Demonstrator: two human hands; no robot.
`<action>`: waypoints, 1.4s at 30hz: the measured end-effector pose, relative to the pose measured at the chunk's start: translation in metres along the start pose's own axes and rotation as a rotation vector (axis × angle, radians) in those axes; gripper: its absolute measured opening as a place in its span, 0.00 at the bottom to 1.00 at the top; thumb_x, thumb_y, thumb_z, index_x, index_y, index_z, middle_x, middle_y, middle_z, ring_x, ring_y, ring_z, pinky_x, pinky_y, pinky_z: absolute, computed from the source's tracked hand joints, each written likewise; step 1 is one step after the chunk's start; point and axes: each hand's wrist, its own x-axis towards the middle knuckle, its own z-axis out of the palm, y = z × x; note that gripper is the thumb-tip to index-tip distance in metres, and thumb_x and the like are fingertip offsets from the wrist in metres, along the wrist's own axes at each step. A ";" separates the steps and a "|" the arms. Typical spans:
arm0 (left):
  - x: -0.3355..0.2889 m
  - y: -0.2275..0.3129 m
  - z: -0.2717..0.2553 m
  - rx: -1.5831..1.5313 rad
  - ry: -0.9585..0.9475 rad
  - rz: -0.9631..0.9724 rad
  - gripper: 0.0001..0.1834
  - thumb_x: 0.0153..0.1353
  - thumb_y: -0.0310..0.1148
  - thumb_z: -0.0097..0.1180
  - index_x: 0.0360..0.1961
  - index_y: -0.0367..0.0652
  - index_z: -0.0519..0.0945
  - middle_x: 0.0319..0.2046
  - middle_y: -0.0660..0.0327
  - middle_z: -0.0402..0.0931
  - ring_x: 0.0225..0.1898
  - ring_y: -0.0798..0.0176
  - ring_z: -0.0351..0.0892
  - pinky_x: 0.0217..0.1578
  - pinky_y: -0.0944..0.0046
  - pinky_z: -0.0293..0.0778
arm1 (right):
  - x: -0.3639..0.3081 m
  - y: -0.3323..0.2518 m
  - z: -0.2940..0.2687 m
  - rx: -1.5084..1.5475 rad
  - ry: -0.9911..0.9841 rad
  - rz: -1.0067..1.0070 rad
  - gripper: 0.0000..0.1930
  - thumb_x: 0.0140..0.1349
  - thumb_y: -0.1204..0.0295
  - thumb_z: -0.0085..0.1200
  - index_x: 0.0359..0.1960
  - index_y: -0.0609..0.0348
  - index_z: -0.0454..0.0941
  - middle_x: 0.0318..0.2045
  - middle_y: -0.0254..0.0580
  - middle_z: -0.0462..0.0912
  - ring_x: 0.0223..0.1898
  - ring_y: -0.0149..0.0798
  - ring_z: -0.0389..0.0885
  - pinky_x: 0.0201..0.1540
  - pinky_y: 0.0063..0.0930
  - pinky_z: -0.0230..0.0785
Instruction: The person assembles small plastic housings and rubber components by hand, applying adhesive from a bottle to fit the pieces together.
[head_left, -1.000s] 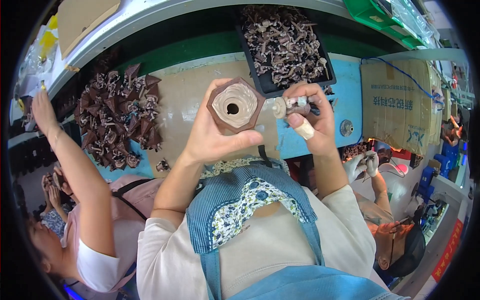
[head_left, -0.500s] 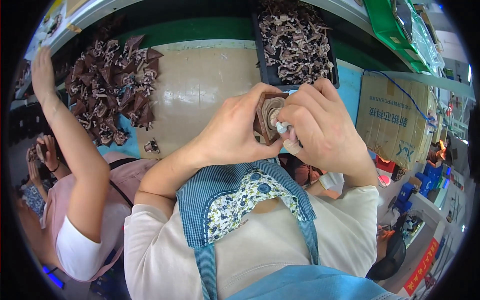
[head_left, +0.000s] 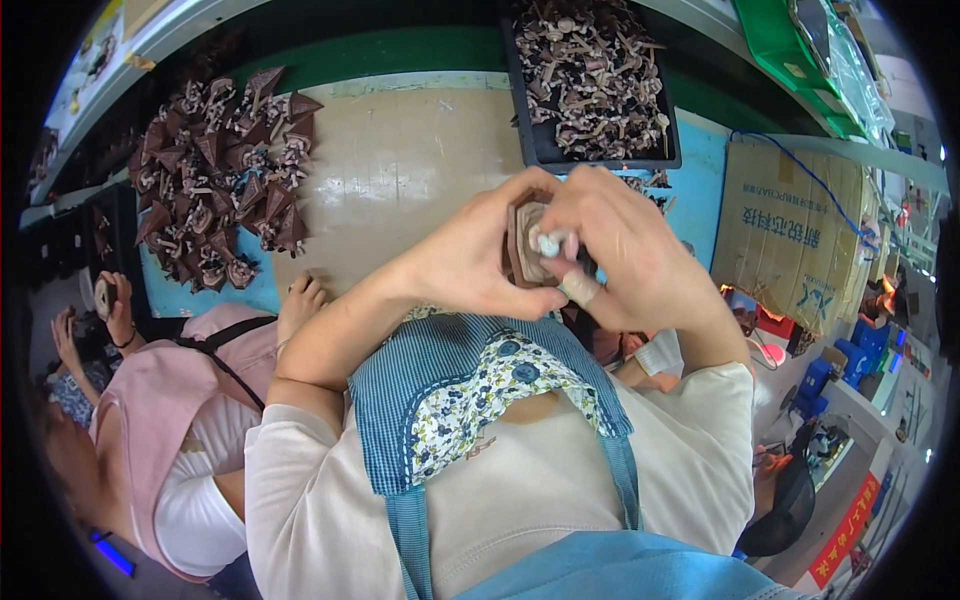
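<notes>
My left hand (head_left: 486, 246) is closed round the edge of a brown, angular figurine base (head_left: 518, 238) with a stepped tan top, held up in front of my chest. Over that base, my right hand (head_left: 640, 250) has its fingers bunched on a small pale blue and pink piece (head_left: 549, 243), which seems to touch the tan top. The fingers hide most of this small piece, and motion blurs them a little. A tan strip wraps my right thumb.
A black tray (head_left: 600, 163) of small brown and tan figurine parts stands beyond my hands. Left on the table lies a pile of brown pointed figurine pieces (head_left: 215, 170). A cardboard box (head_left: 770, 225) stands right. A co-worker's hand (head_left: 303, 300) rests at the table edge.
My right hand has turned and shifted slightly left over the base, and the base has tilted. The co-worker on the left has lowered an arm to the table, where a loose piece lay.
</notes>
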 end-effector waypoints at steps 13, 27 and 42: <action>-0.029 -0.080 -0.042 -0.936 0.021 -0.497 0.17 0.53 0.29 0.61 0.44 0.43 0.72 0.32 0.61 0.74 0.25 0.71 0.72 0.21 0.76 0.66 | -0.014 0.055 0.044 -0.130 0.112 0.069 0.24 0.42 0.86 0.50 0.45 0.60 0.75 0.45 0.43 0.77 0.51 0.48 0.72 0.57 0.39 0.60; -0.039 -0.137 -0.076 -0.695 0.705 -0.342 0.22 0.56 0.38 0.61 0.48 0.39 0.71 0.42 0.55 0.74 0.41 0.59 0.76 0.40 0.60 0.73 | -0.086 0.083 0.142 0.356 0.473 0.729 0.14 0.56 0.82 0.50 0.45 0.63 0.72 0.35 0.41 0.79 0.35 0.35 0.78 0.41 0.24 0.70; 0.104 -0.214 -0.070 -0.030 0.803 -0.188 0.28 0.49 0.44 0.64 0.43 0.33 0.71 0.34 0.51 0.76 0.39 0.55 0.77 0.42 0.60 0.73 | -0.112 0.180 0.150 1.100 1.079 1.259 0.14 0.59 0.70 0.51 0.45 0.60 0.68 0.40 0.49 0.75 0.40 0.51 0.77 0.43 0.48 0.72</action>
